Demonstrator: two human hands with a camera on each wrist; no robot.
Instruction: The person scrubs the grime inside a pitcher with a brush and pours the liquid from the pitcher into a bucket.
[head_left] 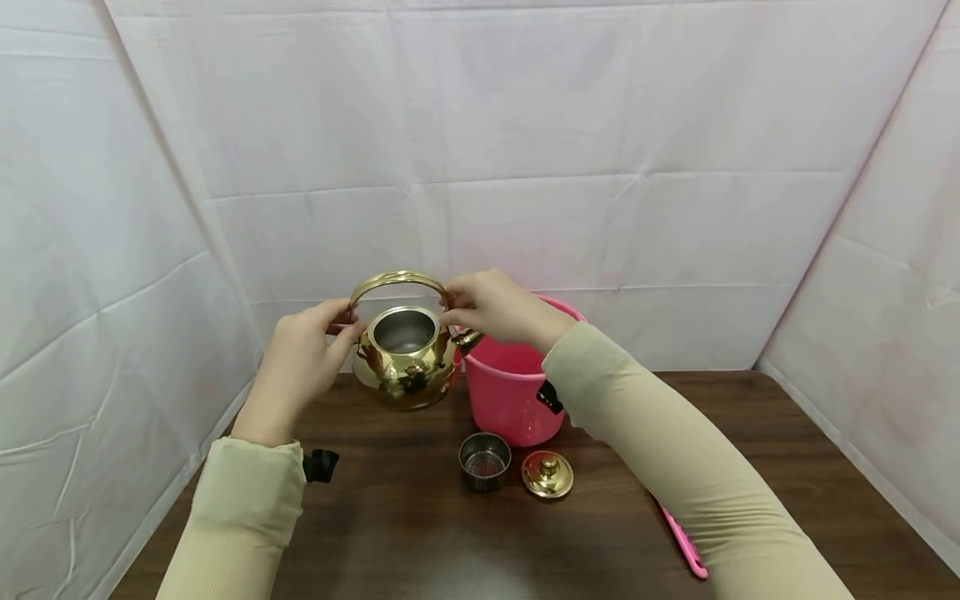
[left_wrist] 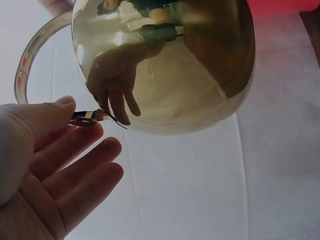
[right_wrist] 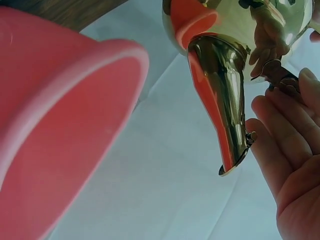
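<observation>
A shiny gold teapot [head_left: 405, 379] without its lid hangs above the table, its round opening toward me. My left hand [head_left: 303, 358] pinches the left foot of its arched handle [head_left: 400, 277] between thumb and forefinger, the other fingers loosely spread in the left wrist view. On the other side my right hand [head_left: 498, 308] grips the handle's right foot. The spout [right_wrist: 220, 95] points right, toward the pink bucket [head_left: 517, 408], and its tip is close to the bucket's rim in the head view. In the right wrist view the bucket's mouth [right_wrist: 140, 55] stands beside the spout.
A round metal strainer [head_left: 485, 462] sits on the table in front of the bucket. Beside it lies the gold lid [head_left: 547, 475] with its knob up. A pink handle [head_left: 684, 542] sticks out from under the right sleeve. White cloth walls [head_left: 525, 167] enclose the brown table [head_left: 390, 517].
</observation>
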